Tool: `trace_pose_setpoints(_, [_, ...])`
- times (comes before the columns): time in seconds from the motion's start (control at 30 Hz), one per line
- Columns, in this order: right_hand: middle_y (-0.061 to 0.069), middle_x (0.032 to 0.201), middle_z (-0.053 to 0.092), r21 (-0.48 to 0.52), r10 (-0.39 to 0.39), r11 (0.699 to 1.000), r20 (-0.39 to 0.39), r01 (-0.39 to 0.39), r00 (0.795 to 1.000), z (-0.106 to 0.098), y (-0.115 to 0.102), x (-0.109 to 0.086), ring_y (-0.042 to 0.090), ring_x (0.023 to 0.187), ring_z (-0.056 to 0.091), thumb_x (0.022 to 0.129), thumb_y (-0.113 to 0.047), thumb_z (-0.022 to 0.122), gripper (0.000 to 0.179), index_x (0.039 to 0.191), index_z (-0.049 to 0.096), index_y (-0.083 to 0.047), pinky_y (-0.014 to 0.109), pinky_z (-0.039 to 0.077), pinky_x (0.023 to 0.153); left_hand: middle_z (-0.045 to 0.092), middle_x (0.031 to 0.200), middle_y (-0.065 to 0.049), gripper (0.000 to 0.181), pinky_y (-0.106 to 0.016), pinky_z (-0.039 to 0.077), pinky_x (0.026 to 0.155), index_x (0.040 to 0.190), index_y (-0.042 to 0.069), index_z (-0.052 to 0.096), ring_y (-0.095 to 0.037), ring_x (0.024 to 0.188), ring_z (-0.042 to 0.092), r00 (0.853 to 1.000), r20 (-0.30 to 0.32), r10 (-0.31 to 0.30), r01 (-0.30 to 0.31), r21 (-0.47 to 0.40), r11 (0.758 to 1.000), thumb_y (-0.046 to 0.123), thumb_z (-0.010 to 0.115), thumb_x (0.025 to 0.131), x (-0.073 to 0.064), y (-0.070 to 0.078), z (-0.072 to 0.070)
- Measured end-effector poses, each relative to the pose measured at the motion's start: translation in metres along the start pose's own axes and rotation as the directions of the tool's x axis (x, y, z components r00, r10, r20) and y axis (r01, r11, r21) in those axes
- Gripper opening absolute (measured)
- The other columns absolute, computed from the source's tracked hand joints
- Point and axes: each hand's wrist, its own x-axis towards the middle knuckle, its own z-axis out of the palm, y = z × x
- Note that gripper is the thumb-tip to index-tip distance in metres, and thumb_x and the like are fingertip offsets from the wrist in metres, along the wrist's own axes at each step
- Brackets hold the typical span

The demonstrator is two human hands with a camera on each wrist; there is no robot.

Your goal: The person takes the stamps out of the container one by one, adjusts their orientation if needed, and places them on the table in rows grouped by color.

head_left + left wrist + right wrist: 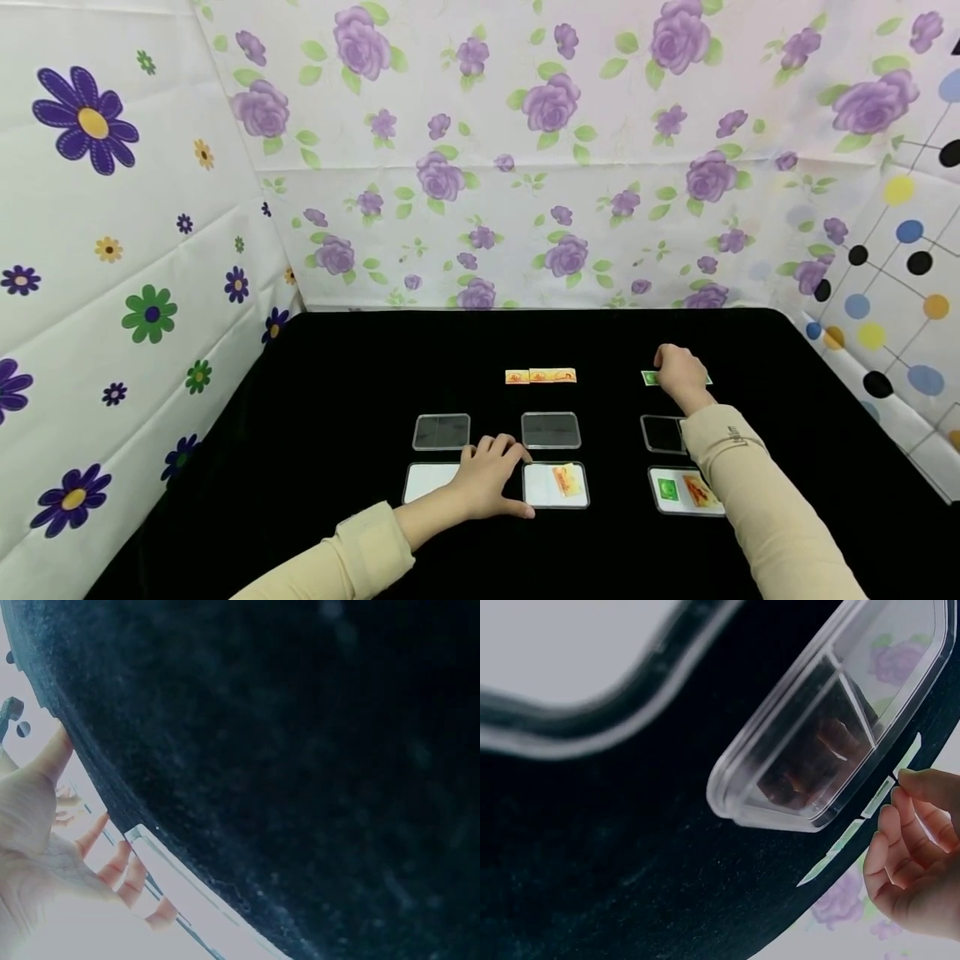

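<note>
My left hand (491, 483) reaches in from the lower left with fingers spread. Its index finger and thumb lie near the left corners of a white-bottomed clear case (540, 492), which has an orange card (567, 480) in it. Beneath the wrist, part of another white case (427, 481) is covered. At the far right, my right hand (681, 377) is over a row of small green cards (649, 378). In the right wrist view its thumb and index finger pinch the edge of one green card (878, 796); the other fingers curl.
Three clear lids or trays, left (441, 432), middle (551, 430) and right (663, 434), lie behind the white cases. A right-hand white case (679, 505) holds a green and an orange card. Orange cards (540, 376) form a row farther back. Flowered cloth (480, 167) hangs behind the black table (360, 358).
</note>
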Motion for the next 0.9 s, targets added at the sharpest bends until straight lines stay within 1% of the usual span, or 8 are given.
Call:
trace_pose_setpoints(0.27, [0.025,0.092,0.063,0.000,-0.035,0.999,0.013,0.035,0.999,-0.005,0.001,-0.001,0.037,0.075,0.059,0.084,-0.004,0.057,0.011,0.091,0.059,0.003,0.048,0.046,0.063,0.045,0.133,-0.007,0.068,-0.048,0.037,0.089,0.122,0.021,0.050,-0.027,0.118,0.042,1.000,0.010,0.000,0.000,-0.010,1.000,0.055,0.076,0.069,0.002,-0.001,-0.001])
trace_pose_setpoints(0.5, [0.022,0.089,0.063,-0.012,-0.028,1.000,0.026,0.028,0.999,-0.007,0.002,-0.004,0.034,0.072,0.059,0.087,-0.007,0.056,0.009,0.088,0.059,0.001,0.045,0.045,0.060,0.045,0.133,-0.007,0.068,-0.047,0.038,0.089,0.122,0.020,0.050,-0.027,0.117,0.042,1.000,0.010,0.009,-0.009,0.001,1.000,0.055,0.075,0.070,0.003,0.000,-0.003])
trace_pose_setpoints(0.73, [0.018,0.083,0.062,-0.021,-0.044,0.999,0.032,0.045,0.999,-0.005,0.001,-0.007,0.029,0.067,0.057,0.087,-0.008,0.054,0.008,0.084,0.058,-0.001,0.039,0.042,0.054,0.046,0.131,-0.008,0.068,-0.047,0.038,0.088,0.121,0.019,0.051,-0.027,0.117,0.043,1.000,0.002,0.004,-0.004,-0.012,1.000,0.053,0.077,0.069,0.000,0.002,-0.003])
trace_pose_setpoints(0.9, [0.017,0.080,0.062,-0.025,-0.057,0.998,0.024,0.057,0.998,-0.005,0.000,-0.011,0.028,0.064,0.056,0.087,-0.009,0.055,0.009,0.082,0.058,-0.002,0.038,0.041,0.053,0.046,0.132,-0.008,0.068,-0.048,0.038,0.088,0.121,0.019,0.051,-0.028,0.117,0.043,1.000,-0.001,0.001,-0.001,-0.009,1.000,0.053,0.077,0.069,0.000,0.003,-0.003])
